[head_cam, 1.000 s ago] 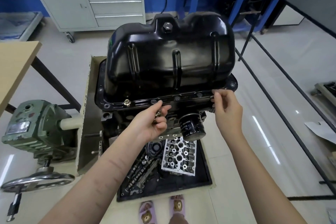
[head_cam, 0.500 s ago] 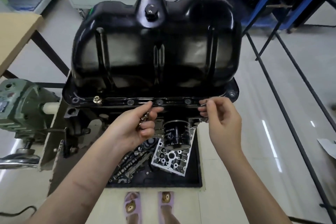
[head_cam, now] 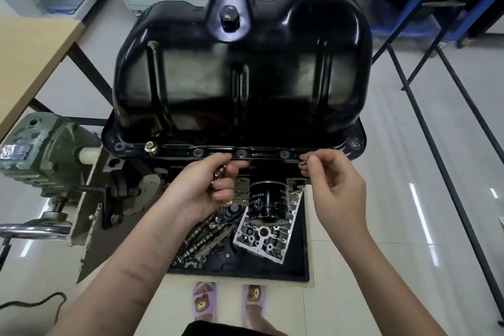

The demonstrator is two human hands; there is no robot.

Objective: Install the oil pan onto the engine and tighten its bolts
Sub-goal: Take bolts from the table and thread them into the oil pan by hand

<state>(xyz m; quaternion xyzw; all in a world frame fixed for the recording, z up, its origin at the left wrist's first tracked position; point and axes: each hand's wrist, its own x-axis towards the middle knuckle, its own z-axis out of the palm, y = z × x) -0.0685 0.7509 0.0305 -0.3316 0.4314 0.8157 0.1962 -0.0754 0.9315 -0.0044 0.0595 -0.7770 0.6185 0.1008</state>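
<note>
A glossy black oil pan [head_cam: 240,73] sits upside-down on the engine [head_cam: 131,180], its drain plug [head_cam: 230,16] on top. One brass bolt [head_cam: 149,147] stands in the near flange at the left; other flange holes [head_cam: 241,153] show open. My left hand [head_cam: 204,188] grips a bunch of spare bolts [head_cam: 219,172] just below the flange middle. My right hand [head_cam: 331,188] pinches a single dark bolt [head_cam: 303,163] at the flange edge, right of centre. A black oil filter [head_cam: 268,203] hangs from the engine between my hands.
A black tray [head_cam: 297,267] on the floor below holds camshafts [head_cam: 201,240] and a grey cylinder-head part [head_cam: 268,234]. A green gearbox [head_cam: 41,150] with a handwheel [head_cam: 35,229] is on the left. A wooden table [head_cam: 30,54] stands at far left, black rails [head_cam: 450,172] at right.
My head has moved closer and lower over the pan. Both hands stay at the near flange; the right hand has shifted slightly left along the edge with its bolt.
</note>
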